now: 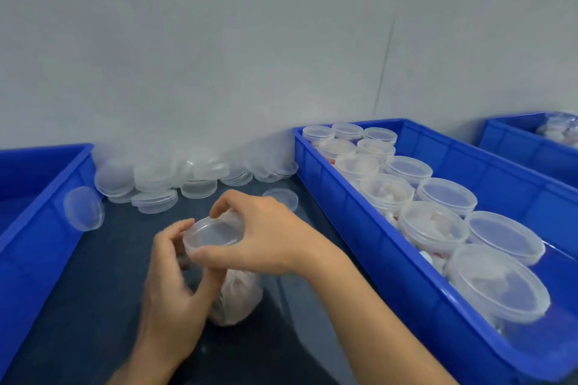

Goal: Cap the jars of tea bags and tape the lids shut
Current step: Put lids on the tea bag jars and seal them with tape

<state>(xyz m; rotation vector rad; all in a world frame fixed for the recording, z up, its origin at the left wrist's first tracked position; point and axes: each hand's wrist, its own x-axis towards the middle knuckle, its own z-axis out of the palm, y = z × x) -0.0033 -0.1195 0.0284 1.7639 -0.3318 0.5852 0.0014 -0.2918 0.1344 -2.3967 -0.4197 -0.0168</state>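
Observation:
A clear plastic jar of tea bags (239, 297) stands on the dark table in front of me. My left hand (170, 287) grips the jar's side, thumb and fingers curled round it. My right hand (262, 236) holds a clear lid (214, 233) on the jar's mouth, with its fingers over the far rim and its thumb on the near edge. A pile of loose clear lids (187, 178) lies against the wall behind. No tape is in view.
A blue bin (406, 262) on the right holds several capped jars of tea bags. Another blue bin (37, 222) stands on the left with one lid (83, 209) leaning on its wall. A third blue bin (519, 141) is at the far right. One single lid (281, 197) lies behind my right hand.

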